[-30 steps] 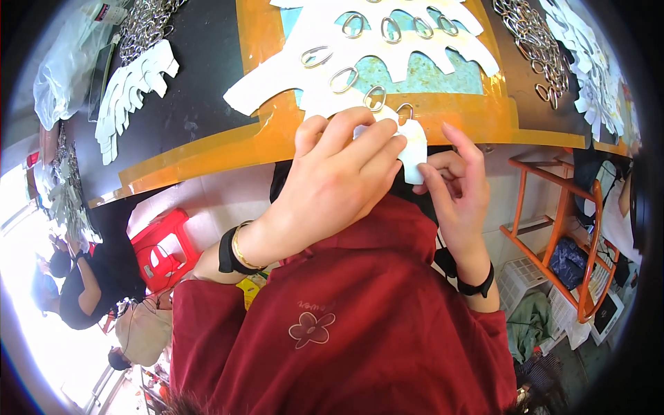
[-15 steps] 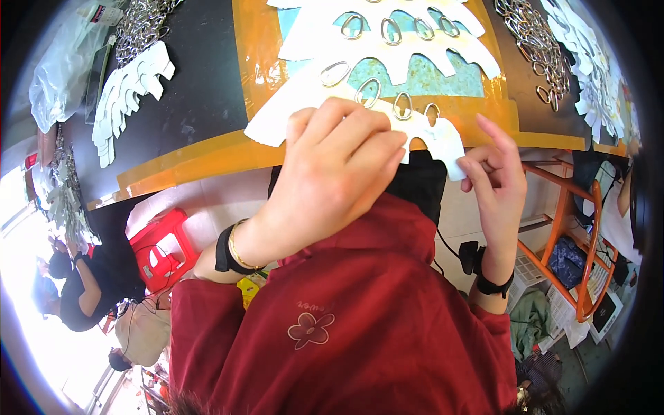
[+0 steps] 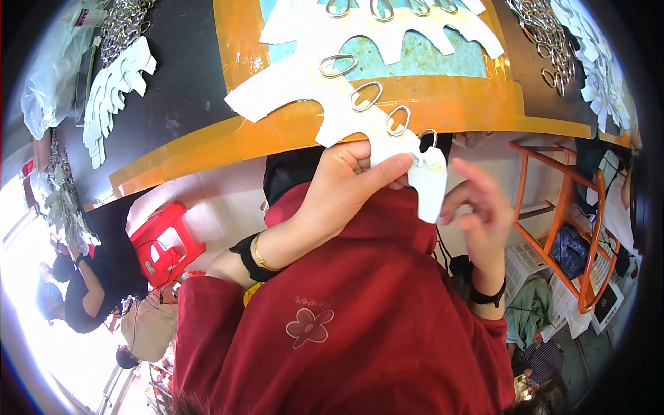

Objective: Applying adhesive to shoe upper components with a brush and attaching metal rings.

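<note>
A white scalloped strip with tabs [image 3: 346, 104] hangs over the table's near edge, several oval metal rings lying along it. My left hand [image 3: 339, 183] is closed on its near part, thumb on top and the other fingers beneath. At the right end a tab [image 3: 430, 187] passes through a metal ring [image 3: 429, 140] and is folded over, pointing down. Beside that tab, apart from it, my right hand [image 3: 481, 211] has its fingers bent and spread, slightly blurred, with nothing visible in them. Farther back lies another white strip with rings [image 3: 394, 41].
Brown tape [image 3: 173, 158] edges the dark table around a greenish mat [image 3: 415, 55]. Piles of metal rings [image 3: 128, 28] and stacked white strips [image 3: 114, 100] lie left, with more rings [image 3: 543, 41] right. A red stool [image 3: 169, 242] and an orange metal frame [image 3: 591, 228] stand below.
My left hand has moved down and turned, now gripping the strip from below. The strip's right end has been drawn over the table edge toward me. My right hand has moved lower.
</note>
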